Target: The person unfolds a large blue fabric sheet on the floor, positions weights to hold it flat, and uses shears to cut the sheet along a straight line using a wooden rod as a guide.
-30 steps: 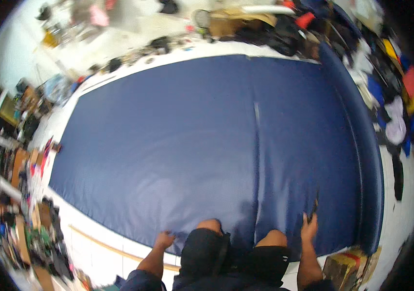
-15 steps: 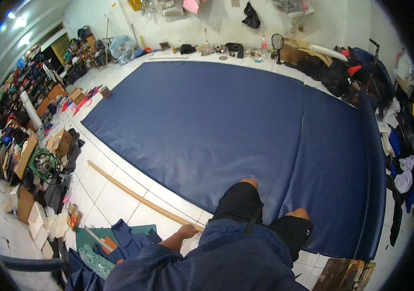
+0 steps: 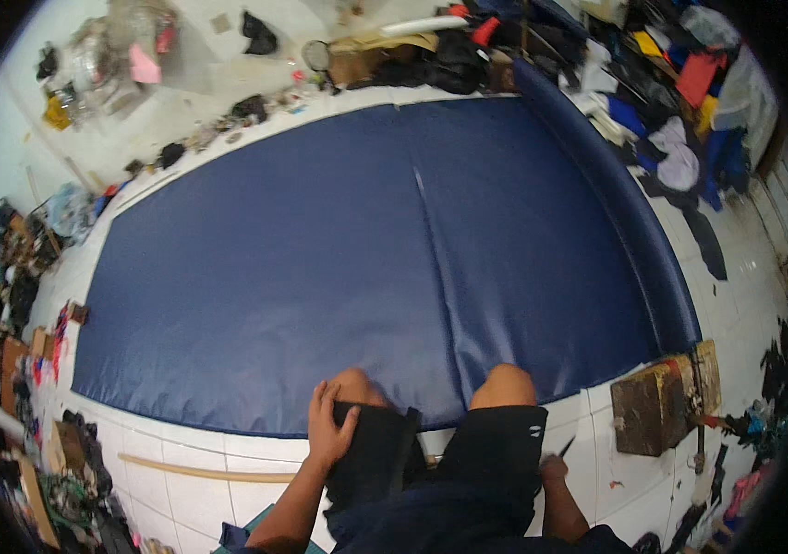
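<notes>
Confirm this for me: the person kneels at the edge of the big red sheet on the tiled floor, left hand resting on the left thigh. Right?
Not quite: the sheet is dark blue, not red. The head view shows it spread over the white tiled floor, with the person kneeling at its near edge and the left hand resting on the left thigh, on the black shorts.

Bright, even light; warped, soft edges

Both hands low beside the bent knees

The left hand lies flat on the left thigh just behind the knee, fingers spread, forearm rising from the lower edge. The right hand hangs beside the right thigh, its grip closed around something thin and dark.
</notes>
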`<state>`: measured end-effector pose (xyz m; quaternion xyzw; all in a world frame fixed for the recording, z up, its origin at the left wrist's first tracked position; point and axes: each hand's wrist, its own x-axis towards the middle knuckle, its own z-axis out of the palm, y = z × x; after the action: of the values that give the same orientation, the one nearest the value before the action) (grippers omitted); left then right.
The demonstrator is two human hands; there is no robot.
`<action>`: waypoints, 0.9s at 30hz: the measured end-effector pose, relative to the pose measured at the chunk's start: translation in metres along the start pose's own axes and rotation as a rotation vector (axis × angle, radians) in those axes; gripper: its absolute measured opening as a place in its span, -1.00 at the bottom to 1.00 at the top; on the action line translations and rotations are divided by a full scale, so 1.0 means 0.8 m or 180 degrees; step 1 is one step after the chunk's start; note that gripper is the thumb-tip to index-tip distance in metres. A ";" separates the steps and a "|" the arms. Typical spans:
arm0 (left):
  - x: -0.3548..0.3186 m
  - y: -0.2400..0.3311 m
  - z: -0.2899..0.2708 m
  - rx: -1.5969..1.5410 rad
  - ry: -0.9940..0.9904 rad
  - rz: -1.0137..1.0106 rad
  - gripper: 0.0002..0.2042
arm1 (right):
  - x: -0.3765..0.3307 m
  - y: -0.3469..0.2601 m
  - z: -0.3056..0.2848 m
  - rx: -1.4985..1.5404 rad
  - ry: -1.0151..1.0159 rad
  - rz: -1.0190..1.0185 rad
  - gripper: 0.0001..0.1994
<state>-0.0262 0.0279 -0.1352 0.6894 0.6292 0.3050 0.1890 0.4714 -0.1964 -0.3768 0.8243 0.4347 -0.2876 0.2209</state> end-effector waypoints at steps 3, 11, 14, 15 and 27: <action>-0.017 0.017 0.001 0.0231 -0.0592 0.0093 -0.44 | 0.038 -0.082 -0.086 0.1551 0.0323 -0.0867 -0.68; -0.057 0.096 -0.062 0.0309 -0.1368 0.0120 -0.45 | 0.075 -0.227 -0.125 0.0417 0.1346 -0.1579 -0.35; -0.053 0.133 -0.103 0.0438 -0.1861 -0.0151 -0.46 | 0.099 -0.218 -0.169 0.1481 0.0448 -0.0685 -0.62; -0.049 0.147 -0.110 0.0389 -0.1994 -0.0173 -0.46 | 0.112 -0.196 -0.198 0.2126 0.1092 -0.0139 -0.51; -0.044 0.290 -0.173 0.0623 -0.3441 -0.0720 -0.52 | 0.009 -0.045 -0.697 0.5604 0.1586 0.1065 -0.22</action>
<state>0.0565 -0.0556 0.1105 0.6902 0.5382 -0.1738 0.4514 0.6016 0.1688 0.0253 0.7848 -0.0298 -0.2929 -0.5453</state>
